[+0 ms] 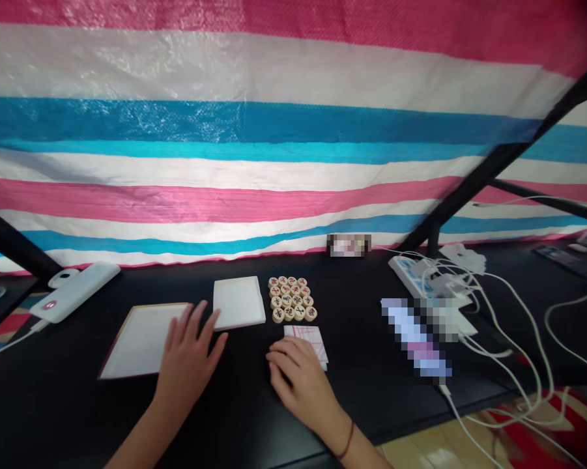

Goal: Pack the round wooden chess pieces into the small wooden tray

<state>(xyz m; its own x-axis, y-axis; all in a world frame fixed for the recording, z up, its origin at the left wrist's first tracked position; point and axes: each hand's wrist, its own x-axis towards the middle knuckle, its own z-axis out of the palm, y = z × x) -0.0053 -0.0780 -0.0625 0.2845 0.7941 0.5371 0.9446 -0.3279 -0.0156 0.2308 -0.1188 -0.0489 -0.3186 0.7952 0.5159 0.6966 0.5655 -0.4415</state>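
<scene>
"Containers?"
"Larger tray (139,339), smaller tray (238,301), white insides showing; chess pieces (297,300) just right of it, toward the tabletop's (247,407) back edge"
"Grip?"
"Left hand (189,348) spread loosely over the larger tray's right edge; right hand (300,378) half-curled at the folded paper (310,334), whether holding it I can't tell"

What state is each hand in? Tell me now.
Left hand: open, spread, apparently holding nothing.
Right hand: half-curled at the folded paper; whether it grips cannot be told.
</scene>
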